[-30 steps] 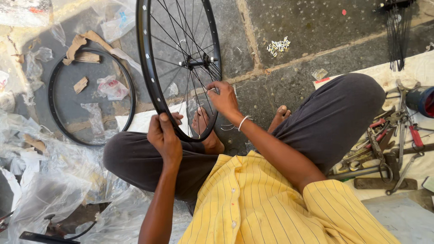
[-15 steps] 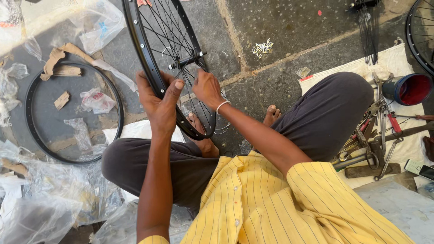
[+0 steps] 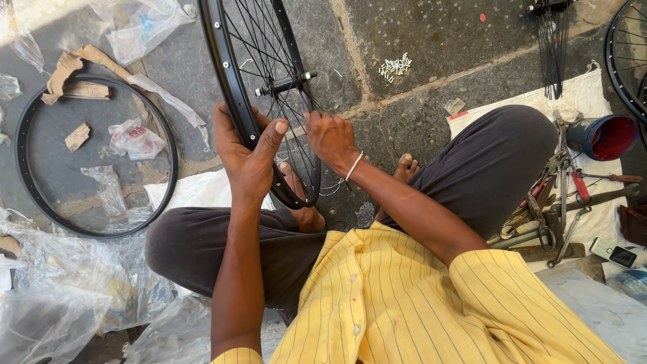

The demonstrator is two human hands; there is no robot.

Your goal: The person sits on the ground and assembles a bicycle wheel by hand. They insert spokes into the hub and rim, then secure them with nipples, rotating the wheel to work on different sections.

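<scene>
Here the person sits cross-legged on the stone floor (image 3: 418, 40) and holds a black wheel (image 3: 232, 87) upright between the knees, its lower edge just beside a bare foot (image 3: 300, 202). The left hand (image 3: 246, 152) is closed around the rim, with the thumb on the near side and the fingers behind it. The right hand (image 3: 330, 138) is inside the wheel among the spokes (image 3: 293, 128), below the hub (image 3: 283, 84); its fingers are bent, but I cannot tell if they pinch something. On the left, a bare rim (image 3: 30, 195) lies flat on the floor among plastic bags (image 3: 131, 135) and cardboard pieces (image 3: 77, 135). On the right, tools (image 3: 556, 202) lie on a white cloth (image 3: 586, 91), near a blue can (image 3: 600, 135).
</scene>
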